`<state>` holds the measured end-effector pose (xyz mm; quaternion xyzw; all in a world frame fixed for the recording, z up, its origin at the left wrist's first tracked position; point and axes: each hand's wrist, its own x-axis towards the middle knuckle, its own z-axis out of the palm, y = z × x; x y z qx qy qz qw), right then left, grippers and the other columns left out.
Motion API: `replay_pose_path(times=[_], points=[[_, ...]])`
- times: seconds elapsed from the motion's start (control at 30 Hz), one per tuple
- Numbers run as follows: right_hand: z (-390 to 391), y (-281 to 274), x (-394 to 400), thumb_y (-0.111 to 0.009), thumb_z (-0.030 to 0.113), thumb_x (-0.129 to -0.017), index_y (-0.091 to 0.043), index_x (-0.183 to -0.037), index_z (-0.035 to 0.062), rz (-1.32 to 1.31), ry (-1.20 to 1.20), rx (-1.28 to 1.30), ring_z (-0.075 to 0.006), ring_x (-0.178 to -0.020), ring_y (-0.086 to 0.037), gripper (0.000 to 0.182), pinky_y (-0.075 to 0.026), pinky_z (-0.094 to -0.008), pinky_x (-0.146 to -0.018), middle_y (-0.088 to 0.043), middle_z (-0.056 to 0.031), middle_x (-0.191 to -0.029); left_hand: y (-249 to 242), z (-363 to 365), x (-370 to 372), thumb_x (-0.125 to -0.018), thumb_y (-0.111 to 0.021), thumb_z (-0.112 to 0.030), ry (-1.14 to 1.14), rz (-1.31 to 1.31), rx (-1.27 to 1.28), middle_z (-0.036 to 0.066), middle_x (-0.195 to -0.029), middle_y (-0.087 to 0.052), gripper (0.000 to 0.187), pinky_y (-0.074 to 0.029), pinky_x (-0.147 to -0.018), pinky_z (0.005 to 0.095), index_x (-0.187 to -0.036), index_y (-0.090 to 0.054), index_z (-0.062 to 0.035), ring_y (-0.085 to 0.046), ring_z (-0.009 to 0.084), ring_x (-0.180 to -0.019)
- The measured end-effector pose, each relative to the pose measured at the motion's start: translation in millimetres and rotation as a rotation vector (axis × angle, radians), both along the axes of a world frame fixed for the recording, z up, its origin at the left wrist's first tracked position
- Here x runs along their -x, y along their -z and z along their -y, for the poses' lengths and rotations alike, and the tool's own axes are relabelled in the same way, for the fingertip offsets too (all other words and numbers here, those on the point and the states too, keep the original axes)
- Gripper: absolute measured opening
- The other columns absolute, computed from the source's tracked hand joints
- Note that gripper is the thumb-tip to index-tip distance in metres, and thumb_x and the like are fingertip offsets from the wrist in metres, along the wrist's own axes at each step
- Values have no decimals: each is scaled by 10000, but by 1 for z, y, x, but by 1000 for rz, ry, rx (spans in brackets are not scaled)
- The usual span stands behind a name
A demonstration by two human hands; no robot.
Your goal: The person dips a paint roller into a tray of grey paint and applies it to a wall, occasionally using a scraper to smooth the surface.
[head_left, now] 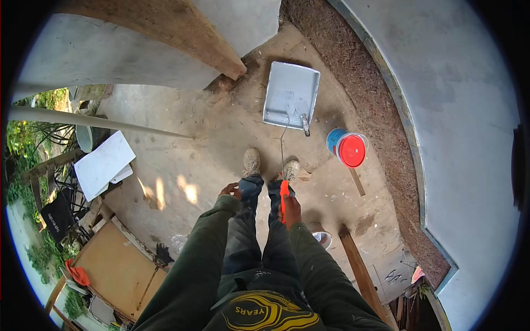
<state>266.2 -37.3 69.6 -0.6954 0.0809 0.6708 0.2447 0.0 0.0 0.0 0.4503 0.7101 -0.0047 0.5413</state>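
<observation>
My right hand (290, 211) is wrapped round the orange handle of a paint roller (284, 193). The roller's thin wire frame runs forward to a white, paint-smeared tray (274, 77) on the floor, and its head seems to lie at the tray's near end, hard to make out against the paint. A paint-covered tool, perhaps a brush (306, 124), leans over the tray's near edge. My left hand (231, 190) hangs beside my left knee, holding nothing, its fingers loosely apart.
A blue bucket with a red lid (351, 151) stands right of the tray, a wood strip (357, 182) near it. A white container (322, 239) and wooden post (361, 270) are by my right arm. A pole (110, 122) and white boards (105, 164) are left; a pale wall (441, 110) curves right.
</observation>
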Motion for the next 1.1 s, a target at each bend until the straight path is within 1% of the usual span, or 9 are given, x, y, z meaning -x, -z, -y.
replay_pose_path(times=[0.07,0.2,0.37,0.57,0.7,0.8,0.9,0.97,1.1], points=[[3,-5,6,-569,412,-1000,-535,-1153,112,11,46,7,-139,-455,-523,338,-431,-311,-383,-571,-38,-710,-10,-6,-5,-946,-635,-153,-116,84,117,94,-1013,-701,383,-566,-787,360,-1325,-615,-102,-722,218,-845],[-19,26,19,-574,411,-997,-535,-1150,108,48,55,-3,-138,-451,-515,342,-424,-310,-382,-561,-34,-701,4,-14,14,-961,-616,-152,12,41,5,89,-977,-692,367,-562,-765,363,-1326,-619,-107,-722,206,-826],[-69,50,22,-573,415,-1004,-530,-1170,104,68,112,-91,-143,-478,-522,356,-431,-304,-397,-558,-34,-701,-15,-33,32,-960,-618,-166,-186,74,145,64,-941,-684,368,-557,-745,362,-1324,-625,-110,-727,203,-840],[-96,70,14,-575,465,-1002,-512,-1183,103,106,96,-182,-145,-491,-528,410,-437,-306,-405,-563,-41,-719,-10,-15,57,-947,-632,-146,-242,83,142,55,-900,-685,352,-559,-738,360,-1297,-642,-113,-731,215,-809],[-78,68,16,-563,478,-1002,-507,-1181,105,145,32,-156,-150,-486,-532,418,-444,-311,-406,-567,-44,-716,-6,1,64,-942,-640,-138,-196,44,123,55,-885,-683,346,-563,-729,372,-1287,-648,-113,-731,219,-805],[-40,71,25,-546,481,-991,-549,-1144,85,189,14,-97,-169,-429,-519,425,-422,-332,-390,-556,-45,-619,2,16,68,-940,-643,-143,-176,26,139,57,-889,-682,350,-564,-720,378,-1289,-646,-112,-731,219,-804],[-10,65,33,-532,499,-991,-572,-1038,86,180,-54,-76,-167,-403,-496,418,-412,-328,-382,-534,-41,-590,-9,14,59,-943,-638,-167,-173,45,146,65,-906,-686,352,-568,-718,374,-1290,-645,-109,-734,222,-804],[-7,54,38,-527,504,-991,-572,-956,87,169,-2,31,-160,-398,-491,421,-397,-321,-366,-527,-40,-589,-18,8,52,-944,-634,-190,-161,22,161,67,-911,-691,354,-573,-727,373,-1288,-645,-106,-739,226,-809],[-31,56,42,-522,494,-994,-566,-968,92,204,17,-36,-149,-396,-486,406,-381,-312,-356,-521,-35,-590,-14,3,53,-944,-633,-200,-163,20,179,67,-908,-693,361,-575,-739,371,-1292,-640,-104,-742,228,-813]])
